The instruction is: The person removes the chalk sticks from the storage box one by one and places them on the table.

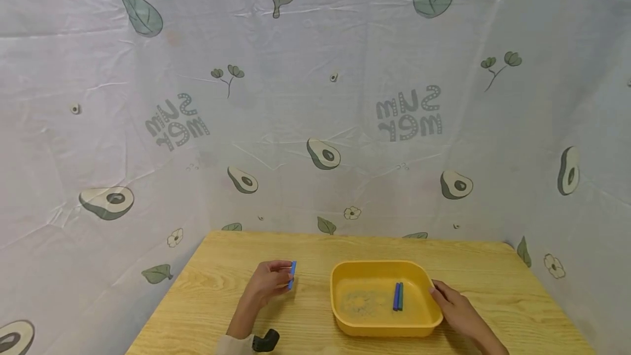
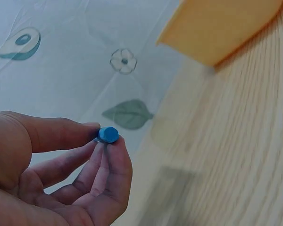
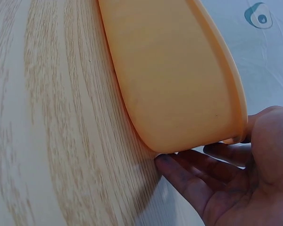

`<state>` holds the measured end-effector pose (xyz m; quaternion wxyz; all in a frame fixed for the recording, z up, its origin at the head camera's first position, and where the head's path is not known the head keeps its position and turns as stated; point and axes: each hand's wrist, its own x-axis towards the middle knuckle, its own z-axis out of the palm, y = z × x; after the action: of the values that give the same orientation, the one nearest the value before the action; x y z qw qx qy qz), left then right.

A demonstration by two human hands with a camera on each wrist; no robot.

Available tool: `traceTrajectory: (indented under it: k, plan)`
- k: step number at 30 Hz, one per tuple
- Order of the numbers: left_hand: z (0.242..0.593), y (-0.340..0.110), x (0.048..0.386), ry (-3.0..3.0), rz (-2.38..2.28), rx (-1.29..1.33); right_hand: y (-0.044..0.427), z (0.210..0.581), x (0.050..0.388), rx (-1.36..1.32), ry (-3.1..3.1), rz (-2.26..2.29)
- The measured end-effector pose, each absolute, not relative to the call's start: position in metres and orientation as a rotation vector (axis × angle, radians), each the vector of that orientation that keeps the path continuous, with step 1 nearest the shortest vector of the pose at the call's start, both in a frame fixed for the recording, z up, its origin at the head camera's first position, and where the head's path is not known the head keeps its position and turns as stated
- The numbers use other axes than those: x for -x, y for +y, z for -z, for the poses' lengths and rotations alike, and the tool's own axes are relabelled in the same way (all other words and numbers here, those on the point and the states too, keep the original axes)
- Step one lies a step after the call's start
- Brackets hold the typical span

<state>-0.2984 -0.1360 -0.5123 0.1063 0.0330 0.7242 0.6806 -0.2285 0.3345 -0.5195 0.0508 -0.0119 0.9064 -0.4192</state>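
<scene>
Between thumb and fingertips, my left hand (image 1: 268, 282) pinches a short blue stick (image 1: 292, 275), like a crayon or a piece of chalk. Its faceted end faces the camera in the left wrist view. The hand is above the table, left of a yellow plastic basin (image 1: 340, 322). On the basin's right side, my right hand (image 1: 455, 308) grips the rim, thumb over the edge and fingers against the outer wall. Inside the basin lie a dark blue stick (image 1: 396, 297) and a dark green stick (image 1: 401, 297), side by side.
The wood-grain table (image 1: 222, 256) carries the basin. Greyish smudges (image 1: 362, 303) mark the basin floor. A pale curtain (image 1: 296, 108) printed with avocados and leaves surrounds the table at the back and sides. A black strap (image 1: 266, 340) is on the left wrist.
</scene>
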Motion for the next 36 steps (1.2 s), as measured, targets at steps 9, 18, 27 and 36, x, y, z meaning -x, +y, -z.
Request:
traceTrajectory:
  k: [9,18,27,36]
  plan:
    - [0.516,-0.167,0.294,2.266,-1.982,-0.048,0.334,0.521,0.227,0.051,2.763,1.268]
    - [0.515,-0.199,0.291,2.338,-2.014,0.076,0.336,0.519,0.230,0.046,2.761,1.200]
    - [0.525,-0.224,0.294,2.409,-1.989,0.203,0.332,0.520,0.233,0.046,2.757,1.189]
    - [0.531,-0.234,0.295,2.514,-1.896,0.232,0.327,0.522,0.236,0.056,2.760,1.182]
